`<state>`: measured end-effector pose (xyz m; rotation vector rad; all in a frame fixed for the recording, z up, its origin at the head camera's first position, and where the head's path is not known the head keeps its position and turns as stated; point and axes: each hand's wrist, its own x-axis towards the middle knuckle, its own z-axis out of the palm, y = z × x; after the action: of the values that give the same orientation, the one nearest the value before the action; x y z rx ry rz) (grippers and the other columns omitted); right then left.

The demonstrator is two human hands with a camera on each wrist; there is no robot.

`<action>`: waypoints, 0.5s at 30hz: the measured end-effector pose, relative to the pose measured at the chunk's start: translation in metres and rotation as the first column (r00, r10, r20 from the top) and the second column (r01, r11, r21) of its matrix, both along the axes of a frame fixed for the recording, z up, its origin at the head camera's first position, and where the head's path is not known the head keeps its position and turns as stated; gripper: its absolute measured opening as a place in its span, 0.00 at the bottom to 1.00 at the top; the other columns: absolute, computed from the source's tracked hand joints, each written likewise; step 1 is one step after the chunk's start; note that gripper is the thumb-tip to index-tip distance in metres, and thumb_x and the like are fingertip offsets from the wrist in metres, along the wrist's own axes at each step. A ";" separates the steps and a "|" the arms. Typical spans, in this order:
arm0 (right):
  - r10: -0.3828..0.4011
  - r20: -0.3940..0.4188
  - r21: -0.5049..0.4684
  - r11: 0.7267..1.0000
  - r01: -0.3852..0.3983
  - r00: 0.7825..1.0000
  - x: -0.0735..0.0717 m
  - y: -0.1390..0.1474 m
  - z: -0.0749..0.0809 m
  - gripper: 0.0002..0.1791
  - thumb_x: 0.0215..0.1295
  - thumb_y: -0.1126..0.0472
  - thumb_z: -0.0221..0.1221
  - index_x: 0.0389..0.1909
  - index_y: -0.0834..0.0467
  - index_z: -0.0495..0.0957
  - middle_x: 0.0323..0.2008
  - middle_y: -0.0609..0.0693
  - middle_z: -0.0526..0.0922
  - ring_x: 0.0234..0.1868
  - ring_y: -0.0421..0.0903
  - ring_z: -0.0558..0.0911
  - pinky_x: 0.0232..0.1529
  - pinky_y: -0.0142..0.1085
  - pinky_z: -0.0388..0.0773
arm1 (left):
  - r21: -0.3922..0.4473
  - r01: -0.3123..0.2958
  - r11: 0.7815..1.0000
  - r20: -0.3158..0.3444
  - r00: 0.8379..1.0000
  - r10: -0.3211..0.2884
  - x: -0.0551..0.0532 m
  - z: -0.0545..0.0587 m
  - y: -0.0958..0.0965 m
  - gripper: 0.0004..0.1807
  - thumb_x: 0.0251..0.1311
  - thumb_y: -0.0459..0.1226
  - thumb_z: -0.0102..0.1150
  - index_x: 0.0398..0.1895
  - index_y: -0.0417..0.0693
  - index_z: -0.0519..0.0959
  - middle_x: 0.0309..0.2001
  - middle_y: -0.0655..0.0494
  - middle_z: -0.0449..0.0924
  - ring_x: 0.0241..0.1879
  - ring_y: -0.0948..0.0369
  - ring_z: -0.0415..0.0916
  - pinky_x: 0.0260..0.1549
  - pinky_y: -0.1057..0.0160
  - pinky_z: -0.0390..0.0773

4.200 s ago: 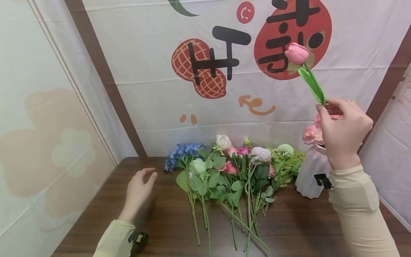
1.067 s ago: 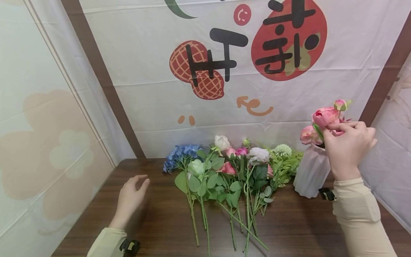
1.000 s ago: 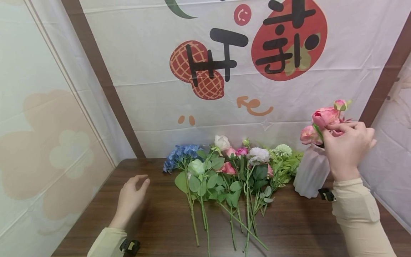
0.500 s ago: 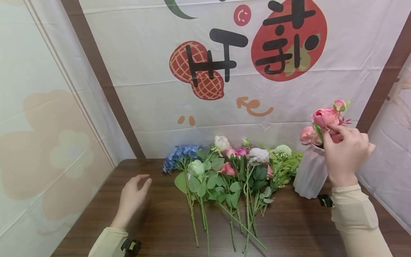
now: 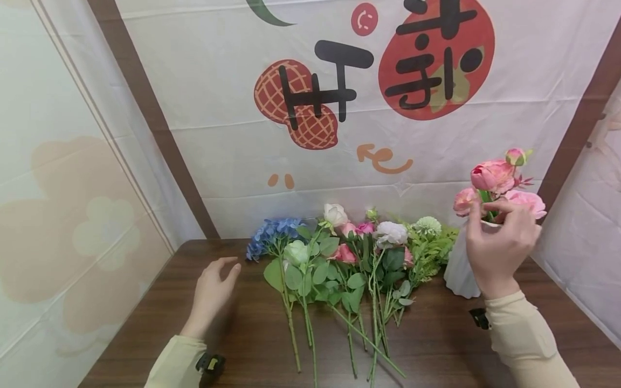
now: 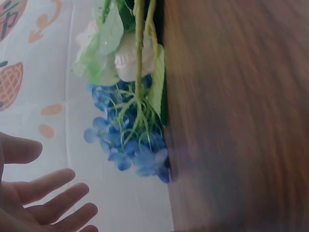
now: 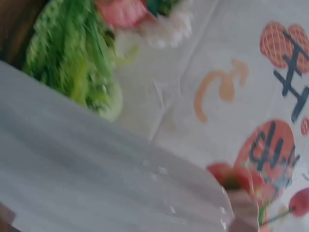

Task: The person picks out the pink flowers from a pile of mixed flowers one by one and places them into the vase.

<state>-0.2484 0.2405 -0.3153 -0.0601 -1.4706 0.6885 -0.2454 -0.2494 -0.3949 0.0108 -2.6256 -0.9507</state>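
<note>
A white fluted vase stands at the right of the table, holding several pink flowers and a green leaf. My right hand is in front of its mouth, thumb and index finger parted just below that leaf. The tulip's head cannot be told apart from the other blooms. In the right wrist view the blurred vase fills the lower left. My left hand is held over the left of the table, fingers relaxed and holding nothing; in its wrist view the fingers point toward a blue hydrangea.
Mid-table lies a row of loose stems: the blue hydrangea, a pale green rose, a white rose, a white peony-like bloom and fern-like greenery. Their stems reach toward the front edge. A printed cloth hangs behind the table.
The right hand brought a pink tulip down into the vase's flowers, then released its pinch by the leaf and moved down and left. The left hand shifted slightly.
</note>
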 end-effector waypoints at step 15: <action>0.136 0.227 0.198 0.963 -0.182 0.964 -0.013 -0.036 -0.021 0.11 0.61 0.58 0.59 0.35 0.64 0.79 0.27 0.57 0.80 0.25 0.52 0.75 0.28 0.39 0.64 | 0.048 0.063 0.997 -0.027 0.998 -0.062 -0.017 0.005 0.038 0.21 0.66 0.43 0.52 0.57 0.41 0.75 0.56 0.38 0.74 0.55 0.43 0.71 0.54 0.43 0.68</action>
<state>-0.2616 0.2045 -0.3368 0.1611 -1.7635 0.6621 -0.2625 -0.2114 -0.3903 -0.0712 -2.5921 -1.0289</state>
